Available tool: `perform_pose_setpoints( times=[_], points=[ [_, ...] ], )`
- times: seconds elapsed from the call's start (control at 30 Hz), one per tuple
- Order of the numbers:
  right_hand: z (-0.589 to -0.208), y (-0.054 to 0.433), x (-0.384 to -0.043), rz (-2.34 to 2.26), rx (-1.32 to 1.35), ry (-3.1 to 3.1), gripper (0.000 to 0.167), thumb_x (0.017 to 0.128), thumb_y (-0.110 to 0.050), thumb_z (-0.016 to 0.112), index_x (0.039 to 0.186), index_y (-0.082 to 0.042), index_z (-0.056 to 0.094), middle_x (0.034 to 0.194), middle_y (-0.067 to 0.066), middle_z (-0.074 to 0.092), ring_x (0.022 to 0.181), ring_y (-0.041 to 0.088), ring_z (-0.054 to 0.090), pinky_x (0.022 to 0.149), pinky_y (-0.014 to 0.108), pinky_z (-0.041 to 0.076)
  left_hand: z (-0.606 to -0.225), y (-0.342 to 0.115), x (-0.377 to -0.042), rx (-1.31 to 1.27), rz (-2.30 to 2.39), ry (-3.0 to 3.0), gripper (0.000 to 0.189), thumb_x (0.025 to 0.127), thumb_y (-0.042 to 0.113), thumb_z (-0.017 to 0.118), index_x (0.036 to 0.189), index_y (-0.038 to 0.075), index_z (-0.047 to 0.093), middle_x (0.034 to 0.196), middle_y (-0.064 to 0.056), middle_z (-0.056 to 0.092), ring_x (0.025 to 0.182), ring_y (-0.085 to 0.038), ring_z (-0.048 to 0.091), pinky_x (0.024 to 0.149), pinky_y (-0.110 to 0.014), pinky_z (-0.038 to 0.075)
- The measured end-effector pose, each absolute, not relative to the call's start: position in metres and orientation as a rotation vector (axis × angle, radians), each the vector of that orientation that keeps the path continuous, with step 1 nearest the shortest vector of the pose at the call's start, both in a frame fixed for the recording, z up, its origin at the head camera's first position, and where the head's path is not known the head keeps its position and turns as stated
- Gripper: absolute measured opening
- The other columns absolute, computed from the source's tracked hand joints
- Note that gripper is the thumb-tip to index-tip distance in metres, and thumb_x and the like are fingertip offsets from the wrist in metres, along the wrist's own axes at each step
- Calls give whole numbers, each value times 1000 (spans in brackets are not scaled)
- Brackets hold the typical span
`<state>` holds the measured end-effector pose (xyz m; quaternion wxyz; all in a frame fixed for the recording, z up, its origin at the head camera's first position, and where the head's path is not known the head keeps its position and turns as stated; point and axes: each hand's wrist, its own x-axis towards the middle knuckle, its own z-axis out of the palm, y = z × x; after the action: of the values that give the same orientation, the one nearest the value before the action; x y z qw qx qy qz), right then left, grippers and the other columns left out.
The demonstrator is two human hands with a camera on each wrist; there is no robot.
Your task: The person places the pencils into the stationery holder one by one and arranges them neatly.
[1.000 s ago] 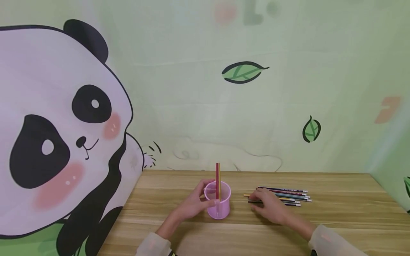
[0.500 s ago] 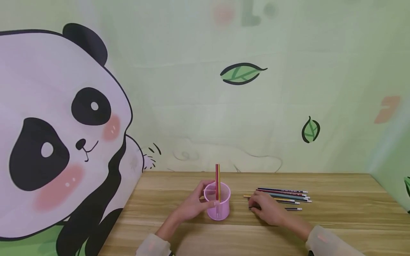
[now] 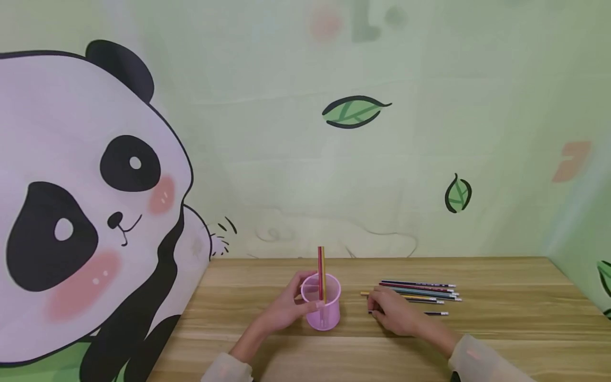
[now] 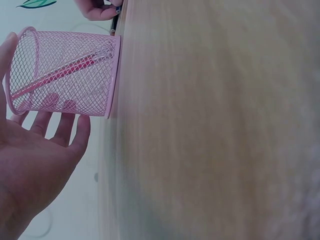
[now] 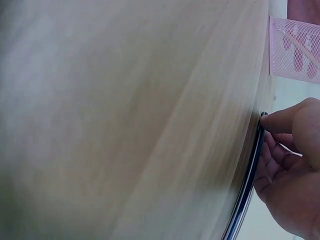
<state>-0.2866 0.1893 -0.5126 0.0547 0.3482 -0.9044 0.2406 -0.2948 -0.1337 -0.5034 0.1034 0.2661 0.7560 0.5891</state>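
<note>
My left hand [image 3: 281,310] grips a pink mesh pen cup [image 3: 330,317] standing upright on the table, thumb on the near side and fingers round the left. Two pencils [image 3: 321,268], one red-striped and one yellow, lean upright inside the cup. To its right, my right hand [image 3: 398,314] pinches a dark pencil [image 3: 436,313] near its left end; the pencil lies along the tabletop. In the right wrist view the thumb meets the tip of this pencil [image 5: 246,190]. Its middle is hidden by the hand in the head view.
Just behind the right hand lies a loose row of several pencils [image 3: 420,289], dark, red, teal and yellow, erasers pointing right. The wooden table [image 3: 501,318] meets a green wall cloth [image 3: 267,159] printed with a panda [image 3: 57,116] and leaves.
My right hand has drawn the dark pencil slightly towards me, apart from the other pencils. The left hand stays on the pen cup. The head view has shifted slightly.
</note>
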Motion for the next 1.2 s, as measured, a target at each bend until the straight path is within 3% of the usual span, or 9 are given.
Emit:
perform_pose_setpoints(
  times=[1.2],
  points=[
    [-517,186,-284,670,1050,-2727,19,91,6,67,92,-11,58,88,-2,50,85,13,47,72,32,46,-505,-133,-294,750,1739,2252,72,99,21,77,158,14,36,153,-14,50,143,-38,48,120,-55,40]
  ],
)
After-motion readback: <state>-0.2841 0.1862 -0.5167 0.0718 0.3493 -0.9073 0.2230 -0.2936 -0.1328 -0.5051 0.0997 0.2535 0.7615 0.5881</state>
